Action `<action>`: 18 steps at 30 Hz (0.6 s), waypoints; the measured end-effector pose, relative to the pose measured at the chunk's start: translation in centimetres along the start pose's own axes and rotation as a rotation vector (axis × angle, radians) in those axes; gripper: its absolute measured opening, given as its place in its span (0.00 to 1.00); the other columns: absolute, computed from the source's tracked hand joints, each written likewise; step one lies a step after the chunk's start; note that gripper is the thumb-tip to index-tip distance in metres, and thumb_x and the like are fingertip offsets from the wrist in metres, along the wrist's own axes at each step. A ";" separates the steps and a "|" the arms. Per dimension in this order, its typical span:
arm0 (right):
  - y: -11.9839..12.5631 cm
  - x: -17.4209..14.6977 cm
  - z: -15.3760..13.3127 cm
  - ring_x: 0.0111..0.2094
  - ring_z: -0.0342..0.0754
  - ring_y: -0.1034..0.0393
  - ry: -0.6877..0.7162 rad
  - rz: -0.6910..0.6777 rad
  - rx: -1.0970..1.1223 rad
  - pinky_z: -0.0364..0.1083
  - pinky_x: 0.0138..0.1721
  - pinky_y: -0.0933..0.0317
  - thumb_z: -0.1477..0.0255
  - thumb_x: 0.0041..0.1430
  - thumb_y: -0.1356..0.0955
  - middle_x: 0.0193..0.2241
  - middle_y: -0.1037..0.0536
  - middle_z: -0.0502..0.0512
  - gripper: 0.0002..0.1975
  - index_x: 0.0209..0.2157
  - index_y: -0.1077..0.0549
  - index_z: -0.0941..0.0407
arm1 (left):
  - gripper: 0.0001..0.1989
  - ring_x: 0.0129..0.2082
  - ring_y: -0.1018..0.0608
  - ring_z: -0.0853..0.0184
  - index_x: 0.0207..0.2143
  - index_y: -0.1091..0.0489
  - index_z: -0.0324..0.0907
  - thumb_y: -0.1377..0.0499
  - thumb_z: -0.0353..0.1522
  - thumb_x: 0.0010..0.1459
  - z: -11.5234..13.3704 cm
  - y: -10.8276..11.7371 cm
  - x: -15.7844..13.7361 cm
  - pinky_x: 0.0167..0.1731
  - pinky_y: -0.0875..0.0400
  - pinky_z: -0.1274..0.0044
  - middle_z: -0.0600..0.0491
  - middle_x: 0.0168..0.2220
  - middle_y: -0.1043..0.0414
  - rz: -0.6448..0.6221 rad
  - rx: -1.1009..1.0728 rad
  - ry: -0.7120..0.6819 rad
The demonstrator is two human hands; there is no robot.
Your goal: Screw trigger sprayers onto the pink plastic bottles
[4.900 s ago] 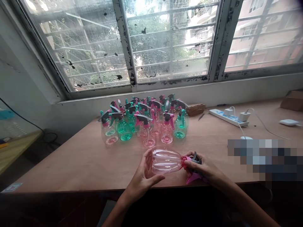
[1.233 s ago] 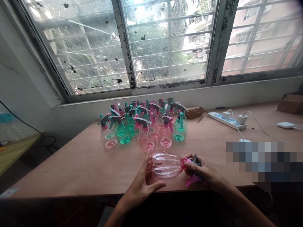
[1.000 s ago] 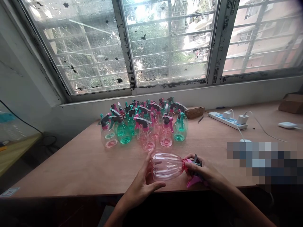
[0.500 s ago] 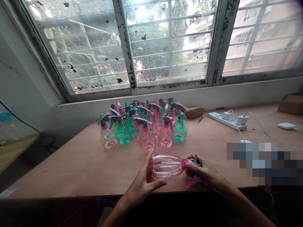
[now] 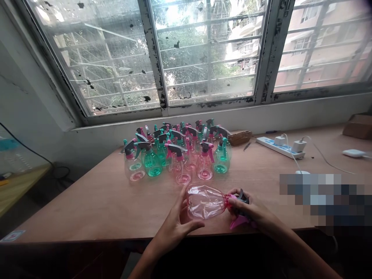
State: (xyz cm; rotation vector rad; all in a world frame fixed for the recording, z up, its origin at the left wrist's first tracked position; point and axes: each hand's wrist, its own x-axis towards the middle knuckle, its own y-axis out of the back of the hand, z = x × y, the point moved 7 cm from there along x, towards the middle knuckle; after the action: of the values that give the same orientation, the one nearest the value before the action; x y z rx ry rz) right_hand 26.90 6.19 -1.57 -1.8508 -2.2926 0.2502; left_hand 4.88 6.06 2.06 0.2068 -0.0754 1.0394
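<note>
Lying sideways just above the table's front edge is a clear pink spray bottle [image 5: 206, 202], its base to the left. My left hand [image 5: 178, 219] curls its fingers loosely round the base, with the thumb stretched out under the body. At the other end, my right hand [image 5: 247, 209] grips the pink and black spray head [image 5: 242, 198] at the neck; the pink nozzle end points down below the fingers. Behind them stands a close group of pink and green spray bottles [image 5: 205, 166], all upright with trigger heads.
The wooden table [image 5: 95, 205] runs up to the window wall. Right of the bottles lie a brown packet [image 5: 240, 138] and a white power strip [image 5: 280, 148] with chargers and cables. A cardboard box [image 5: 359, 126] stands at the far right. A pixelated patch covers the right front.
The pink bottle has turned about its long axis, so different facets face me. Both hands stay in nearly the same place. The view has shifted very slightly.
</note>
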 end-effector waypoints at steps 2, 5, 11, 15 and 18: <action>0.0 0.0 0.0 0.26 0.45 0.30 0.001 0.003 0.006 0.44 0.30 0.36 0.56 0.56 0.24 0.25 0.23 0.50 0.21 0.39 0.29 0.57 | 0.52 0.72 0.45 0.50 0.72 0.61 0.59 0.31 0.33 0.57 -0.2 0.2 -0.1 0.70 0.51 0.57 0.49 0.75 0.56 0.005 0.065 -0.022; 0.0 0.0 0.0 0.26 0.45 0.30 0.004 -0.014 -0.002 0.44 0.30 0.36 0.57 0.57 0.24 0.26 0.23 0.50 0.20 0.39 0.28 0.57 | 0.52 0.73 0.47 0.51 0.72 0.63 0.61 0.32 0.32 0.58 -0.1 0.2 -0.3 0.71 0.53 0.58 0.52 0.76 0.62 0.011 0.081 -0.043; 0.2 0.0 0.1 0.26 0.45 0.30 -0.006 -0.026 -0.080 0.42 0.28 0.39 0.57 0.57 0.24 0.25 0.21 0.51 0.21 0.40 0.29 0.58 | 0.56 0.72 0.44 0.50 0.73 0.65 0.57 0.30 0.31 0.56 0.4 -0.3 -0.1 0.70 0.47 0.59 0.49 0.73 0.51 -0.018 0.009 -0.041; -0.1 0.0 -0.2 0.26 0.45 0.30 -0.002 -0.018 -0.002 0.43 0.29 0.36 0.56 0.56 0.23 0.25 0.23 0.50 0.22 0.38 0.30 0.58 | 0.51 0.73 0.48 0.50 0.72 0.60 0.63 0.31 0.31 0.57 -0.2 0.2 -0.3 0.70 0.51 0.58 0.53 0.76 0.61 0.015 0.070 -0.066; -0.2 0.1 -0.3 0.25 0.44 0.30 -0.003 -0.016 0.006 0.43 0.29 0.37 0.55 0.55 0.23 0.25 0.23 0.49 0.23 0.38 0.30 0.58 | 0.51 0.73 0.49 0.49 0.72 0.60 0.62 0.32 0.31 0.57 -0.2 0.1 -0.4 0.70 0.50 0.58 0.52 0.75 0.60 0.015 0.048 -0.077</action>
State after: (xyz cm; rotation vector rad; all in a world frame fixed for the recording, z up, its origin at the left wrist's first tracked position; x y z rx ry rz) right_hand 26.77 6.22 -1.27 -1.8297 -2.3052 0.2568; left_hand 4.57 5.78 1.82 0.2905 -0.1218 1.0484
